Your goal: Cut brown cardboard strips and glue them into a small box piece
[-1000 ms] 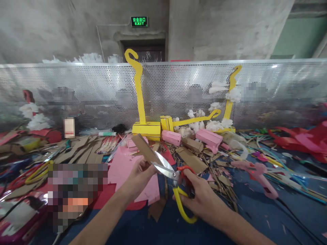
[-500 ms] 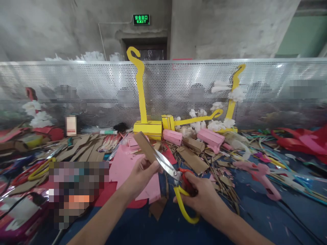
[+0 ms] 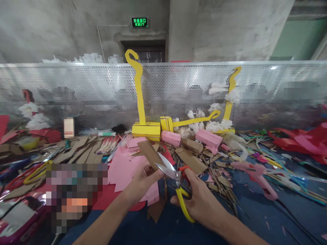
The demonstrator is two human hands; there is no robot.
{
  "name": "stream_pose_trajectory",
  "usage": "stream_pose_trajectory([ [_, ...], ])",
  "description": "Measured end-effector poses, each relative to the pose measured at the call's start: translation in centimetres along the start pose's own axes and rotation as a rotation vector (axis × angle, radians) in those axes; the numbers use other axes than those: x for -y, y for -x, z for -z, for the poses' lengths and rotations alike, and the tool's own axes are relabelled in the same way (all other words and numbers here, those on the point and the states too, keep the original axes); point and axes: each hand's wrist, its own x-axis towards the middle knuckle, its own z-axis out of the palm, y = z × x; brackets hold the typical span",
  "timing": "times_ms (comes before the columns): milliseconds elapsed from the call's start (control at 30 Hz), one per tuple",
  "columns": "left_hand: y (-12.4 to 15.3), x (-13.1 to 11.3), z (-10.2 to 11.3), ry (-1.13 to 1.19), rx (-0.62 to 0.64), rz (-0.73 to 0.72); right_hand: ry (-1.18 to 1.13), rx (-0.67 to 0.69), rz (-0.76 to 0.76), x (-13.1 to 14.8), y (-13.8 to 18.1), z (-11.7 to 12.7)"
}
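Observation:
A narrow strip of brown cardboard (image 3: 149,153) is pinched in my left hand (image 3: 145,178), tilted up and away from me. My right hand (image 3: 198,194) grips scissors (image 3: 170,170) with one red and one yellow handle. Their silver blades are parted, with the cardboard's right edge between or against them; I cannot tell whether they are cutting into it. Under my left hand lies a pink sheet (image 3: 119,173) over a red one (image 3: 102,200). Brown scraps (image 3: 157,211) are scattered below and around the hands.
Yellow hooked cardboard shapes (image 3: 146,131) stand at the back against a perforated metal panel (image 3: 102,88). Pink boxes (image 3: 208,137) and a flat cardboard piece (image 3: 191,161) lie ahead. A pink glue gun (image 3: 258,175) with a black cord rests on the right. Cardboard strips (image 3: 84,149) lie left.
The scissor blades have gone from nearly together to spread apart at the cardboard's edge. The cardboard has shifted slightly right and down, and the view has tipped a little upward.

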Motion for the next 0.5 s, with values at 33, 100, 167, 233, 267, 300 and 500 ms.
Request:
stream_pose_trajectory([
  [33,0.0,-0.1,-0.2,-0.004,0.007,0.004,0.002,-0.002,0.002,0.1,0.0,0.1],
  [100,0.0,-0.5,-0.6,-0.021,0.025,0.017,0.004,0.007,0.010,0.1,-0.1,0.3],
  [167,0.0,-0.6,-1.0,-0.031,0.037,0.023,-0.004,0.025,0.016,0.1,-0.3,0.4],
  [233,0.1,-0.6,-1.1,-0.026,0.023,0.019,-0.025,0.033,0.014,-0.2,-0.4,0.4],
  [267,0.1,-0.5,-1.2,-0.021,0.011,0.015,-0.041,0.029,0.013,-0.3,-0.4,0.4],
  [300,0.1,-0.3,-1.1,-0.015,0.001,0.011,-0.057,0.020,0.014,-0.5,-0.4,0.2],
  [500,0.2,0.7,-0.8,0.018,-0.051,0.001,-0.128,-0.035,0.020,-1.2,-0.5,-0.6],
])
